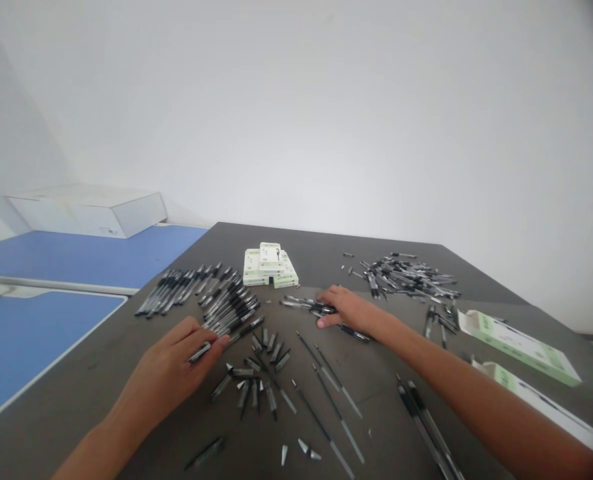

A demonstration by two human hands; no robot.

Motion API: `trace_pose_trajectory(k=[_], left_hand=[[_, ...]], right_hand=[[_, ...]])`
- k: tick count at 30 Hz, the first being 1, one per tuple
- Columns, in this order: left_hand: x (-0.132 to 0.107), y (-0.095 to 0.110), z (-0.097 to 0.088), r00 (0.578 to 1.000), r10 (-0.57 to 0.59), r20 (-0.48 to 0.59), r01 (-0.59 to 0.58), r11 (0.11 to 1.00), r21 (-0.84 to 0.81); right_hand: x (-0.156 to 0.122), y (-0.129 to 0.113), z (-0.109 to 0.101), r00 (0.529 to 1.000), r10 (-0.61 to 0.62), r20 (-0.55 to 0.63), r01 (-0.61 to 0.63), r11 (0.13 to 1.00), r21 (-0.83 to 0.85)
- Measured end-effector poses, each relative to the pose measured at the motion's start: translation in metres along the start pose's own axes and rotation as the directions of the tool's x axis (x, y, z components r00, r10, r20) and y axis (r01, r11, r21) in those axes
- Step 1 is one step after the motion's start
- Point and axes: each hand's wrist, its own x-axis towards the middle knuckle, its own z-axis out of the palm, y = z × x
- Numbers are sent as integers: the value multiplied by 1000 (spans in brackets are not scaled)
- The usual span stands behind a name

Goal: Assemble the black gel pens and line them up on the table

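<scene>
My left hand (173, 360) is closed in a pinch on a black-and-clear pen (246, 329), at the near edge of a spread of similar pens (226, 300). My right hand (350, 310) reaches over a small pile of pens (296, 303), thumb and fingers curled around some of them. How many it grips is hidden. Between and below my hands lie several short black-and-clear pen parts (244, 390), thin refills (332, 407) with dark upper ends, and small silvery cone tips (308, 449).
A heap of pens (406, 275) covers the back right of the dark table (376, 393). Stacked green-and-white boxes (270, 263) stand at the back. An opened box (526, 347) lies at right, another nearer. Two pens (426, 423) lie near my right forearm. A white carton (91, 210) rests on a blue surface (51, 340).
</scene>
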Motion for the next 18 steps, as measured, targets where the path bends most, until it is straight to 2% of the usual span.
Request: trace_pose_trajectory(k=[5,9,13,15,17,18], left_hand=[[1,2,0,1000,21,-15,-22,999,-26],[2,7,-1,999,20,-28,-22,998,-58],[2,14,-12,995,3,-99,-10,997,-73],[12,21,-20,990,-18,-138,7,997,-78],[34,32,-25,997,-1,-81,-7,996,-92],[50,38,-24,997,72,10,-71,992,-107]], right_hand=[[-2,0,4,1000,-17,-18,17,1000,25],[-12,-1,-5,999,-15,-40,17,999,50],[-52,5,-24,998,16,-68,-12,998,58],[-79,10,-31,997,49,-53,-46,998,53],[-104,17,-35,994,100,-35,-98,994,47],[-115,20,-35,991,130,-30,-128,991,45]])
